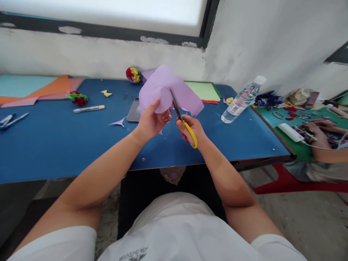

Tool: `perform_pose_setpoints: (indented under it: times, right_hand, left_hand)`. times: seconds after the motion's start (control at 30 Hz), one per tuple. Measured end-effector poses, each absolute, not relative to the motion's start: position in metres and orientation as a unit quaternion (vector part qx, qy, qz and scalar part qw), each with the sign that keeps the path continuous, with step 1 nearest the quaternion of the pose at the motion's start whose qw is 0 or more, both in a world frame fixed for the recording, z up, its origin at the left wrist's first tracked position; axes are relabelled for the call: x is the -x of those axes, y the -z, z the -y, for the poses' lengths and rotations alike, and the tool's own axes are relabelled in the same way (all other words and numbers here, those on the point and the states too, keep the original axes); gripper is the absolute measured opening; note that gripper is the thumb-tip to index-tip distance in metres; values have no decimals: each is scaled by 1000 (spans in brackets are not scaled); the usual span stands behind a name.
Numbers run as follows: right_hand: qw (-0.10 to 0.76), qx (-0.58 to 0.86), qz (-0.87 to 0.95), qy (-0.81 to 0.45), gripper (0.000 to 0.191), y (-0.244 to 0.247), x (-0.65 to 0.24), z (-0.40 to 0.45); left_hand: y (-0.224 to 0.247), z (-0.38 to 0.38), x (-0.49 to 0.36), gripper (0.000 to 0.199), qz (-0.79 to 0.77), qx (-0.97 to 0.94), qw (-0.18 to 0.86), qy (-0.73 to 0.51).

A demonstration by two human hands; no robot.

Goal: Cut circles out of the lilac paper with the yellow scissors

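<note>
Held up above the blue table is a sheet of purple paper (176, 85), with a rounded part at its middle. My left hand (153, 121) pinches this rounded part, thumb on top. My right hand (191, 129) is closed around the yellow handles of the scissors (177, 108). The dark blades point up and away, touching the paper along the right edge of the rounded part. Purple scraps (119, 123) lie on the table to the left of and below the paper. A grey phone (133, 111) lies partly hidden behind the paper and my left hand.
The blue table (108, 145) holds a pen (89, 108), paper flowers (77, 98), coloured sheets (27, 87) and blue-handled scissors (7, 120). A water bottle (240, 103) stands tilted in view at right. Beyond it, another person's hands (318, 128) work at a green table (304, 154).
</note>
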State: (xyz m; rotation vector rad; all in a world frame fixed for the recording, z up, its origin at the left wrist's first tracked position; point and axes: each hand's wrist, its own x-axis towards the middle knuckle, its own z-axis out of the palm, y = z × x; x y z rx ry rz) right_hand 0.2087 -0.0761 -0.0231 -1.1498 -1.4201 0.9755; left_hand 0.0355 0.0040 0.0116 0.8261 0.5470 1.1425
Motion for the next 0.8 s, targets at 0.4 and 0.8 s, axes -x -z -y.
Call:
perform_pose_setpoints:
  times: [0.4,0.8]
  right_hand:
    - [502,475,585,-425,95,14,-201,78]
    - [522,472,566,-429,94,16,-198,74]
  left_hand:
    - [-13,2,-37,64,-210,-356,736,-536]
    - [4,1,-46,63,-274,-403,661,-570]
